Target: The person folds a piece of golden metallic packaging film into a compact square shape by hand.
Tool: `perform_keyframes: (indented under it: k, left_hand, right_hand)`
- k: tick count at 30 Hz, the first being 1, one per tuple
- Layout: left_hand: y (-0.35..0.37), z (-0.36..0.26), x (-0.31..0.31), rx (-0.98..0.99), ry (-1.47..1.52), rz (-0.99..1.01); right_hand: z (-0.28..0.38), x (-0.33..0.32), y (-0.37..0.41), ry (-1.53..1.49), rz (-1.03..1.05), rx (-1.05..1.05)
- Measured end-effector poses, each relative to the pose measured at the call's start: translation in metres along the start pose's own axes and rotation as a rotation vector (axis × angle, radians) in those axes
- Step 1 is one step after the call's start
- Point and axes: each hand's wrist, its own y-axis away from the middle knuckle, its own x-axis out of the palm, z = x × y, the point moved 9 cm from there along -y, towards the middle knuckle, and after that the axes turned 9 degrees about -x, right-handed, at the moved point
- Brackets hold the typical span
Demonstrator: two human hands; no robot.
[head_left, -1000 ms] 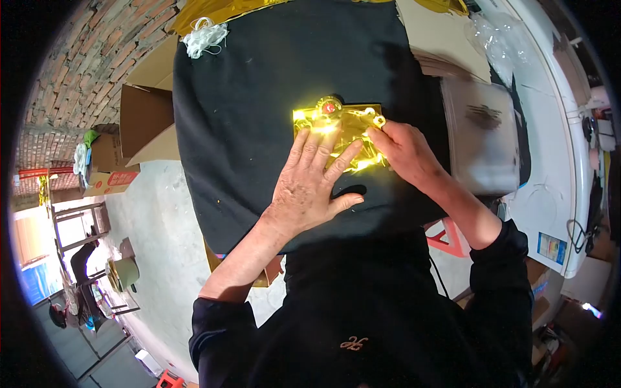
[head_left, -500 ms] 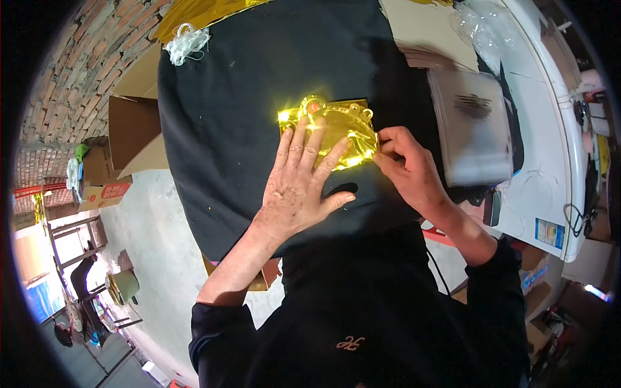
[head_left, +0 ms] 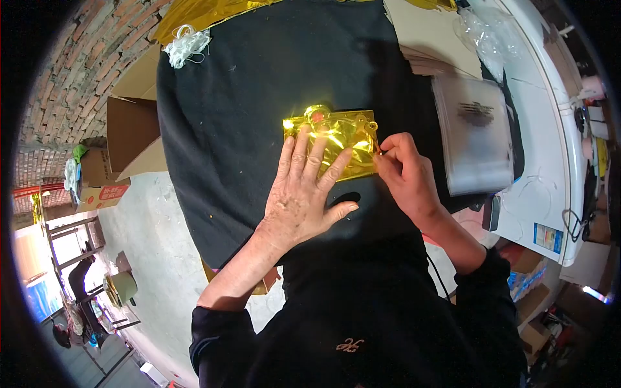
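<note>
A shiny gold foil piece [head_left: 352,165] lies on a black cloth [head_left: 278,71] in front of me. Its top edge carries a round gold ring with a reddish centre and small loops at the right corner. My left hand [head_left: 297,197] rests flat on the foil's left part, fingers spread and thumb out to the side, covering some of it. At the foil's right edge, my right hand [head_left: 409,174] has thumb and forefinger pinched together on the edge. The exact spot between those fingertips is partly hidden.
A bundle of white string [head_left: 187,46] lies at the cloth's far left corner. To the right are a stack of clear plastic bags [head_left: 472,142] and cardboard sheets [head_left: 433,35]. An open cardboard box [head_left: 132,132] stands left of the table.
The foil has shifted slightly toward me and to the right, and both hands have moved with it. My left hand stays flat; my right fingers remain pinched at the right edge.
</note>
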Motion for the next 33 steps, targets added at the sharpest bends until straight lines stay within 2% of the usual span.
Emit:
perform_keyframes:
  k: [6,12,15,19,22,33]
  left_hand:
    - [0.000,0.000,-0.001,0.008,0.005,0.014]
    - [-0.001,0.000,-0.001,0.019,0.030,0.019]
    - [-0.001,0.001,-0.001,0.018,0.045,0.017]
    - [-0.003,0.001,0.001,0.001,0.053,0.012]
    - [-0.002,0.001,0.001,0.008,0.040,0.007]
    - [0.000,0.001,0.000,0.004,0.044,0.009]
  right_hand:
    - [0.012,0.008,0.002,0.262,-0.030,-0.162]
    - [0.036,0.013,0.007,0.664,0.011,-0.323]
    - [0.066,0.014,0.008,0.681,-0.074,-0.642]
    - [0.060,0.047,-0.003,0.416,0.245,-0.503]
    - [0.043,0.051,-0.002,0.417,0.303,-0.439]
    - [0.030,0.043,0.002,0.520,0.253,-0.402]
